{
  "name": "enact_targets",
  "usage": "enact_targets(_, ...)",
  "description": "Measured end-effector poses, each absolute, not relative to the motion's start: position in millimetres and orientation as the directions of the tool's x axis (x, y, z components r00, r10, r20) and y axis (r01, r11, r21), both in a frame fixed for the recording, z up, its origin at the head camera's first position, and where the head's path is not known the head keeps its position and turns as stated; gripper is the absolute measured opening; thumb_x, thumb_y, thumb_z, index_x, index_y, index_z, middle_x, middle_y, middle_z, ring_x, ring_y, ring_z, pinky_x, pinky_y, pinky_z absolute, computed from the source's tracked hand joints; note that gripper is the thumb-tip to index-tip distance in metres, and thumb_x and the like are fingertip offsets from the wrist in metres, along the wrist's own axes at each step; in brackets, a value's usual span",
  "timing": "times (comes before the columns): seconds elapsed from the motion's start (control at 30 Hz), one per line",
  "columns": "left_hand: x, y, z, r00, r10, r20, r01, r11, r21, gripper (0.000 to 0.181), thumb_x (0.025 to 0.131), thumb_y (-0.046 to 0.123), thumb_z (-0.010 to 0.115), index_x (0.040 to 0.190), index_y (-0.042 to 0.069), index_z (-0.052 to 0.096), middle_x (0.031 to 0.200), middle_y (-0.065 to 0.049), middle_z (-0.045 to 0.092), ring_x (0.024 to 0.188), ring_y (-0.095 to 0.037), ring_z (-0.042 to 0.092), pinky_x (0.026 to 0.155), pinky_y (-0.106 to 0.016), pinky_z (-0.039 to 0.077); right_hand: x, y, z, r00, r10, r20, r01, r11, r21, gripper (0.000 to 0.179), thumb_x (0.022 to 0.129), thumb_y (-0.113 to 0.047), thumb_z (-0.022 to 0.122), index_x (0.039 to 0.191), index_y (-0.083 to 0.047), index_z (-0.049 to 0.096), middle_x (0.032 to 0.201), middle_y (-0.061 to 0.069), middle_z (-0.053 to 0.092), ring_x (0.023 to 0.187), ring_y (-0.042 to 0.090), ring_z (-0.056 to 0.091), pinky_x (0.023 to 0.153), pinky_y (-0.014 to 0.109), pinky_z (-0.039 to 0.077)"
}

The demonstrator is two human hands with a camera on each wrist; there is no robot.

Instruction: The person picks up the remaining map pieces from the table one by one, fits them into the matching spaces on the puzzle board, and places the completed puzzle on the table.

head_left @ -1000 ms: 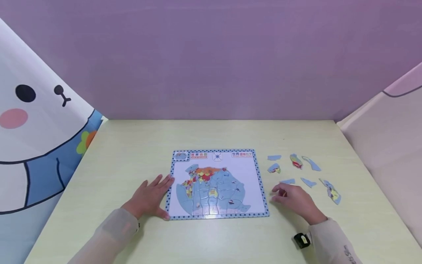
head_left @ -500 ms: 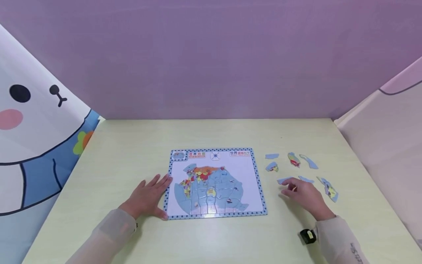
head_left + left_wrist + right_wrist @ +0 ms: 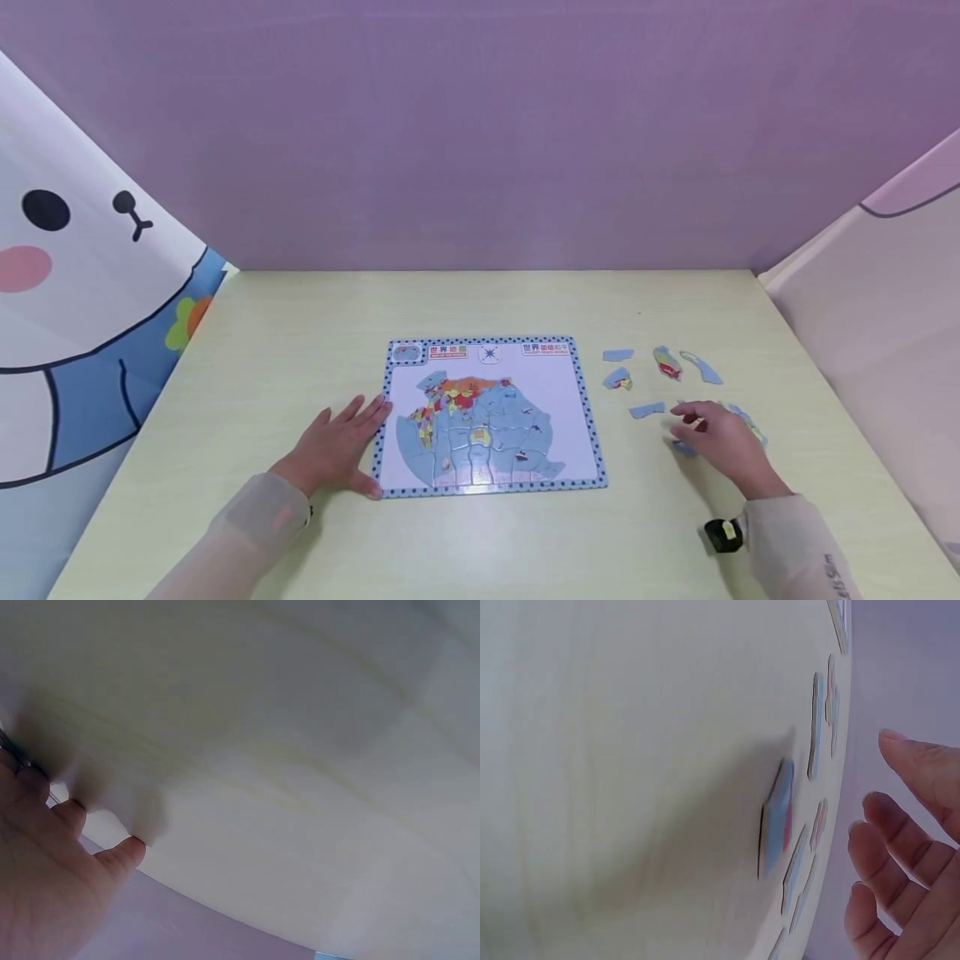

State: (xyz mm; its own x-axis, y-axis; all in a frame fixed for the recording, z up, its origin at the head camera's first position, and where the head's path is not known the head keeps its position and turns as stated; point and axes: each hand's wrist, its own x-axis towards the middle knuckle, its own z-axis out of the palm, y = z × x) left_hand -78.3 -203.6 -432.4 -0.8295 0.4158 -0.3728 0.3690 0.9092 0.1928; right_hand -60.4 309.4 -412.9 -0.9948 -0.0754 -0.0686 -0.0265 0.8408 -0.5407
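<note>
A world map jigsaw board (image 3: 577, 417) with a blue dotted border lies flat on the table, its assembled pieces forming a partial map. My left hand (image 3: 333, 446) rests at the board's left edge, fingers spread, fingertips on the border. To the right of the board, my right hand (image 3: 720, 437) is over loose puzzle pieces, thumb and fingers apart with nothing between them. Just below its fingertips shows a blue puzzle piece (image 3: 684, 448), partly hidden by the hand. Another puzzle piece (image 3: 750, 423) is half covered behind the knuckles. In the right wrist view a blue-and-red puzzle piece (image 3: 776, 817) appears close to the camera.
Several loose pieces lie right of the board, among them a plain blue strip (image 3: 647, 410), a red-and-green piece (image 3: 667, 363) and a curved blue piece (image 3: 701, 367). A purple backdrop (image 3: 487, 142) rises behind the pale table (image 3: 480, 542). A black wrist device (image 3: 723, 535) hangs by the right sleeve.
My right hand has moved rightward, away from the board and across the loose pieces, uncovering the blue strip. A blue piece now shows under its fingertips. My left hand stays on the board's edge.
</note>
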Motion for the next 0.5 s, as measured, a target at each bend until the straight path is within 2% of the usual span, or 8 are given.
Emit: enact_targets(0.5,-78.6,-202.9,-431.5,-0.825,0.414,-0.386,0.354,0.909,0.22,0.114,0.064,0.053,0.083,0.151,0.005,0.027,0.157,-0.012,0.023,0.143,-0.04,0.014,0.106,-0.068,0.016,-57.4,328.7,-410.1,-0.994,-0.04,-0.104,0.02,0.852,-0.524,0.034,0.088,-0.013,0.068,0.115,0.008,0.063,0.094,0.014,0.065,0.079,0.025,0.061,0.059,0.031,0.046)
